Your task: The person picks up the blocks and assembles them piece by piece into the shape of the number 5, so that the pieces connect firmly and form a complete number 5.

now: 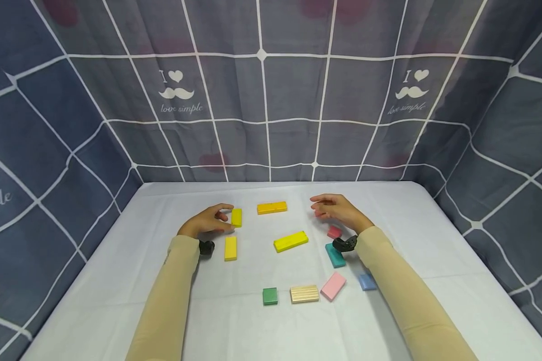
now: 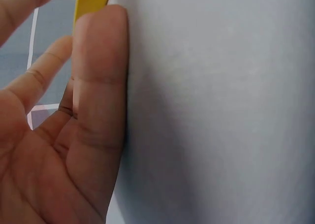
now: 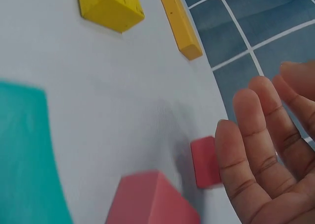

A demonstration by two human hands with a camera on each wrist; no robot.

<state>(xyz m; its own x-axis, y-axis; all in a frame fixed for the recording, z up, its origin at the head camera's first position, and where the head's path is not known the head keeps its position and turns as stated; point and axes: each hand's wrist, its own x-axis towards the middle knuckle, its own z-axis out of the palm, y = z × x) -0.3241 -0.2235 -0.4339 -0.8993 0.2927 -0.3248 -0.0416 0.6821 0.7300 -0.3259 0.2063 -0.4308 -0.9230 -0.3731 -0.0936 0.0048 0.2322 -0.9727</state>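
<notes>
My left hand [image 1: 209, 220] is at the left of the table, its thumb and index finger at the two ends of a short yellow block [image 1: 237, 218], pinching it. In the left wrist view part of that yellow block [image 2: 92, 0] shows past a fingertip. A second yellow block [image 1: 231, 248] lies just nearer. My right hand [image 1: 339, 208] hovers at the right with fingers loosely bent and nothing held. Beneath its fingers is a small red block [image 3: 205, 162], partly hidden. Another red block [image 1: 334, 231] lies by the wrist.
Between the hands lie an orange-yellow block [image 1: 272, 207] and a long yellow block [image 1: 291, 241]. Nearer are green [image 1: 270, 296], ridged wooden [image 1: 304, 294], pink [image 1: 333, 286], blue [image 1: 367, 282] and teal [image 1: 335, 255] blocks. Grey checked cloth [image 1: 293, 90] walls the white table.
</notes>
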